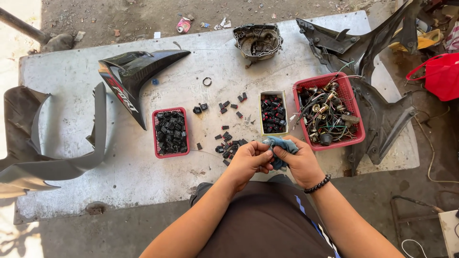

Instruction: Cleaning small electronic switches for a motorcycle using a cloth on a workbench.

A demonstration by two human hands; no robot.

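Over the bench's (71, 71) near edge, you've got both hands closed on a blue cloth (279, 145), left hand (249, 160) and right hand (301, 162) pinching it between them. Just beyond lie loose black switches (228, 143); left, a small red basket (170, 131) of them; right, a narrow cream box (273, 113) and bigger red basket (330, 112) of wiring.

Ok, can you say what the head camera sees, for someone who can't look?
Two hands, left hand and right hand, hold a blue cloth over a grey table, beside small black parts and a red basket of wires.
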